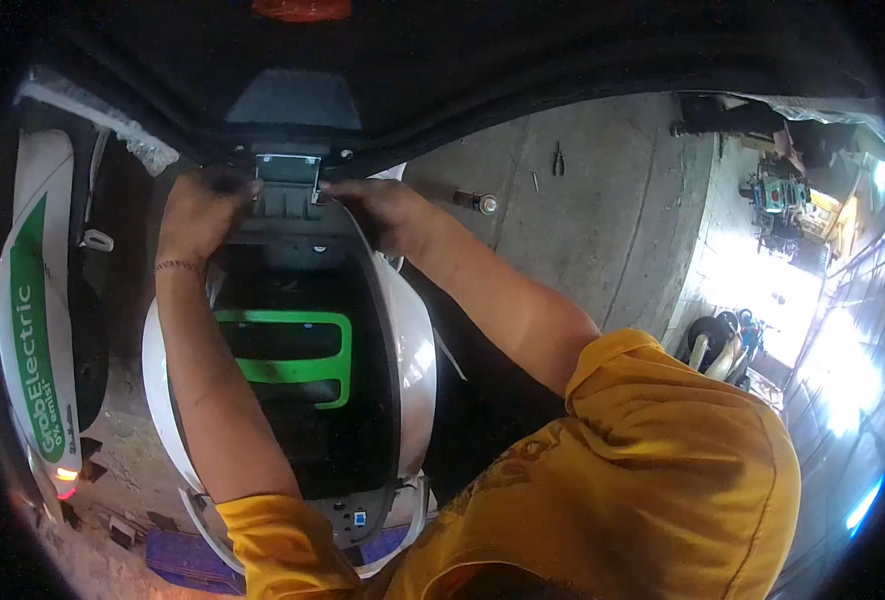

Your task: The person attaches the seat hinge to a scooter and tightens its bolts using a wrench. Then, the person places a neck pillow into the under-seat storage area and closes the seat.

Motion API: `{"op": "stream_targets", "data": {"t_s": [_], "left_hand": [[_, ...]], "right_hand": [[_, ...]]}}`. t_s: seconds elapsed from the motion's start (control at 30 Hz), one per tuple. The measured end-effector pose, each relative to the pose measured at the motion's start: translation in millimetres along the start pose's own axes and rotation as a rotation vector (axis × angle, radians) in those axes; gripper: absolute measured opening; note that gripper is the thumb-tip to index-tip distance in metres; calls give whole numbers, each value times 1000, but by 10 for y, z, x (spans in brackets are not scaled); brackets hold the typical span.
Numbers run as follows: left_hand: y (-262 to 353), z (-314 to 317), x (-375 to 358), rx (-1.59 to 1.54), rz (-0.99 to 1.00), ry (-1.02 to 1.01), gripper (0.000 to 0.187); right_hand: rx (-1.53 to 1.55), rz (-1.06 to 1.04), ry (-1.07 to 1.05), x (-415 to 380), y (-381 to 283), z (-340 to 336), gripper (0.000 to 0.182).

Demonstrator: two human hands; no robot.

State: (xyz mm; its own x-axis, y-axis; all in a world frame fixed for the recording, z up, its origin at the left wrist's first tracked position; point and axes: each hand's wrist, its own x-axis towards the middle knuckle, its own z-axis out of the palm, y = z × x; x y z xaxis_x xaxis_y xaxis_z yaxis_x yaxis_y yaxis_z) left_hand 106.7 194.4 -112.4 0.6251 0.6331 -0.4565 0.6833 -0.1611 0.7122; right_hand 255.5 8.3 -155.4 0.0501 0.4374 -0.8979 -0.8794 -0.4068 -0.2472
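Note:
A metal seat hinge joins the raised black scooter seat to the front of a white scooter body. My left hand is closed at the hinge's left side, its thumb touching the bracket edge. On the opposite side, my right hand is closed too, thumb and fingertips against the bracket. Shadow under the seat hides part of the fingers of both hands. Below them the storage opening holds a bright green frame deep inside the dark bay.
Pliers and a cylindrical can lie on the concrete floor to the right. Another scooter with a green-and-white panel stands close on the left. A blue object sits by the rear. Machine parts are farther right.

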Motion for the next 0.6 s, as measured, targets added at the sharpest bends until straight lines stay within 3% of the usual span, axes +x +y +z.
{"op": "stream_targets", "data": {"t_s": [0.07, 0.13, 0.3, 0.33, 0.37, 0.5, 0.6], "left_hand": [[-5, -40, 22, 35, -8, -94, 35], [26, -43, -26, 88, -10, -33, 35], [59, -74, -43, 166, -72, -6, 33], [48, -81, -28, 212, -10, -21, 33], [32, -82, -27, 256, 53, -39, 32], [44, -92, -35, 226, -36, -58, 33], [-22, -77, 1, 165, -64, -79, 34]], "right_hand": [[-37, 3, 30, -17, 16, 23, 32], [-67, -104, 23, -4, 65, 14, 32], [-40, -22, -23, 87, 76, -23, 32], [-51, -35, -15, 43, 54, 10, 32], [-27, -8, -36, -3, 37, 39, 26], [-19, -12, -88, 76, 53, -38, 17], [-103, -46, -24, 23, 52, 19, 27]]}}
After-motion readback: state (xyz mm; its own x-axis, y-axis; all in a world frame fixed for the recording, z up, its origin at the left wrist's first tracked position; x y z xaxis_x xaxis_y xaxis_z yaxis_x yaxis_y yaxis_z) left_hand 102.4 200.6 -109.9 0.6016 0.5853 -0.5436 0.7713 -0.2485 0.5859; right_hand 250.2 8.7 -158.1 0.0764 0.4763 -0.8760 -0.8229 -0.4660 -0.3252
